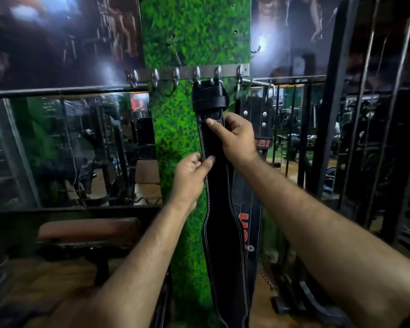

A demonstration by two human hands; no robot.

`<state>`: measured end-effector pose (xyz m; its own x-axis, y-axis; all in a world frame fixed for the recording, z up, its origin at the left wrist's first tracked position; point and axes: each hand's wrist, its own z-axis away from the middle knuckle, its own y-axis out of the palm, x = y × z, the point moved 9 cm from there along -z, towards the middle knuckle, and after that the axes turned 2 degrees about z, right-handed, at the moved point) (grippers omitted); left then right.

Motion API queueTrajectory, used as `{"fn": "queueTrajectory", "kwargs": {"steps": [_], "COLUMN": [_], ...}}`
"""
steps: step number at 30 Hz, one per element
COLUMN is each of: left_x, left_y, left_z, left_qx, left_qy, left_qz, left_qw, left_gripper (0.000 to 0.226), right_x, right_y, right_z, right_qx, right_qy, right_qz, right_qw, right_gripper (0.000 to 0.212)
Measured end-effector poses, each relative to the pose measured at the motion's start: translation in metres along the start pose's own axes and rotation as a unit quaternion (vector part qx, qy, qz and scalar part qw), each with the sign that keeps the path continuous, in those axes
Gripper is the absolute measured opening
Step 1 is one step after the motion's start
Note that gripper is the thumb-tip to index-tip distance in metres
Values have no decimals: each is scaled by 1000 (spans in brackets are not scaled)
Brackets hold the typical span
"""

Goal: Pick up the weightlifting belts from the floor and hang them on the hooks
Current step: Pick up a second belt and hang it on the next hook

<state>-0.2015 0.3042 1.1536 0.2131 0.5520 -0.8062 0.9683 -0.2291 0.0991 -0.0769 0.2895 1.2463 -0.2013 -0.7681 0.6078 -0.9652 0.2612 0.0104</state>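
A black leather belt [224, 235] with white stitching hangs by its buckle from a hook on the metal hook rail [187, 72], down the green grass-covered pillar. My left hand [191, 177] pinches the belt's left edge about a third of the way down. Higher up, my right hand [234, 138] grips the belt just under its rivets, thumb on the front. Behind it to the right hangs a second black belt [255, 110] with red lettering, from the rail's right end.
Several hooks to the left on the rail are bare. A brown padded bench [88, 229] stands low at the left in front of a mirror wall [69, 150]. Dark gym machine frames [336, 138] rise at the right. A chain [264, 273] hangs near the floor.
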Motion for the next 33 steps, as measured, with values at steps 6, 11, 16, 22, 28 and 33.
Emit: {"fn": "queueTrajectory", "kwargs": {"steps": [6, 11, 16, 22, 28, 33], "left_x": [65, 88, -4, -51, 4, 49], "left_y": [-9, -29, -35, -23, -25, -42], "left_z": [43, 58, -3, -50, -32, 0], "left_qx": [57, 142, 79, 15, 40, 56], "left_qy": [-62, -109, -32, 60, 27, -47], "left_qz": [-46, -157, -153, -39, -51, -58], "left_qw": [995, 971, 984, 997, 998, 996], "left_gripper": [34, 46, 26, 70, 84, 61], "right_x": [4, -13, -19, 2, -3, -14], "right_y": [3, 8, 9, 16, 11, 23], "right_z": [-6, 6, 6, -3, -6, 3], "right_qx": [-92, -89, -61, -67, -134, -137], "right_qy": [-38, 11, 28, -9, -28, -8], "right_qz": [-35, -37, -43, -60, -46, -52], "right_qw": [994, 995, 997, 996, 989, 989], "right_gripper": [49, 31, 22, 12, 27, 17]}}
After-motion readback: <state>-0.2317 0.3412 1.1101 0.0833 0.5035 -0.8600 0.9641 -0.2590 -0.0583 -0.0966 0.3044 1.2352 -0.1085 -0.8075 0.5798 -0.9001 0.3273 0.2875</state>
